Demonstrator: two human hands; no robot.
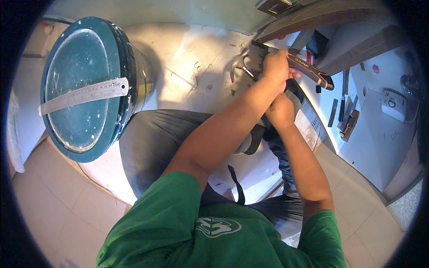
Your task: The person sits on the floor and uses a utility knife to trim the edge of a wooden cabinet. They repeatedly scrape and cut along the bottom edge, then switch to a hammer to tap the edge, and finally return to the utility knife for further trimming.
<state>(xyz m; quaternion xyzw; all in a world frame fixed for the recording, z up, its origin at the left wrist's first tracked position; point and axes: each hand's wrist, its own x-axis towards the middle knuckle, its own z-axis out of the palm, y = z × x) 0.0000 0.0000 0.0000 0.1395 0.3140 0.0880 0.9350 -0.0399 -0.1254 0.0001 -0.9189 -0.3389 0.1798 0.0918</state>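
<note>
My left hand [274, 69] is closed around a long flat hand tool [310, 71] with a black and orange handle, beside a dark wooden edge. Its dark narrow end sticks out past my knuckles; its exact kind is unclear. Just below, my right hand [281, 111] is closed in a fist, partly behind my left wrist. A claw hammer [239, 64] shows its metal head and shaft to the left of my left hand. The shaft runs behind my left forearm toward my right fist, which appears to grip the handle, though that part is hidden.
At left stands a large bucket with a green lid [76, 120], a steel ruler [85, 96] lying across it. Curled shavings [196, 67] litter the pale floor ahead. On the white panel [371, 152] at right lie several hand tools [343, 107] and a white box-shaped device [394, 105].
</note>
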